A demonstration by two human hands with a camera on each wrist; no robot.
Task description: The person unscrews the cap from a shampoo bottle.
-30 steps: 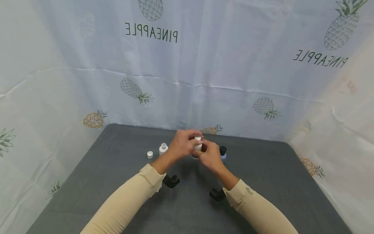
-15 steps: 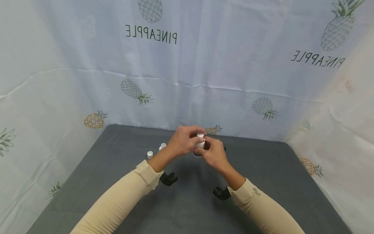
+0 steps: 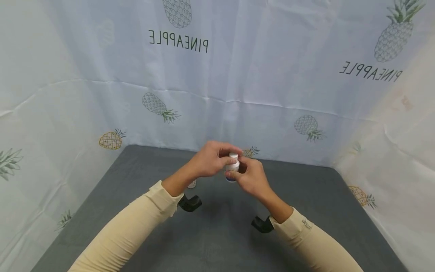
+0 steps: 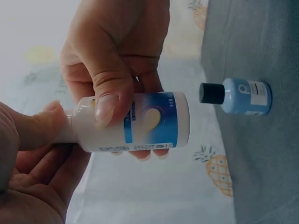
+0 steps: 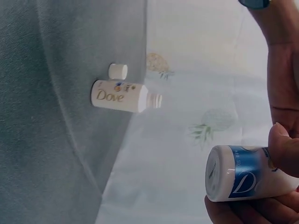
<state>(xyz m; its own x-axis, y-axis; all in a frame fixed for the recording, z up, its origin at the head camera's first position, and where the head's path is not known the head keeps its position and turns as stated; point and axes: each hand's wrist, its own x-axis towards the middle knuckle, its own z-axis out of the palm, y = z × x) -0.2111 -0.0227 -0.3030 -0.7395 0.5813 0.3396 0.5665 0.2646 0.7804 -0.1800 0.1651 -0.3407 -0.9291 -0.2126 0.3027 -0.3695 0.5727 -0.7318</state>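
Between my two hands, a small white bottle (image 3: 232, 166) with a blue label is held upright above the table. My right hand (image 3: 253, 176) grips its body, thumb on the label side in the left wrist view. At the top, my left hand (image 3: 215, 159) pinches the white cap (image 3: 233, 155) between thumb and fingers. In the right wrist view, an uncapped white Dove bottle (image 5: 117, 96) stands on the table with a loose white cap (image 5: 118, 71) beside it. A blue bottle (image 4: 247, 96) with a black cap stands in the left wrist view, hidden behind my right hand in the head view.
The dark grey tabletop (image 3: 217, 234) is bordered at the back and sides by a white pineapple-print curtain (image 3: 238, 68). Black curved pieces (image 3: 190, 204) stick out under both wrists.
Both hands have lifted the bottle slightly and shifted it a little right. My left arm now covers the loose cap and most of the Dove bottle; my right hand covers the blue bottle.
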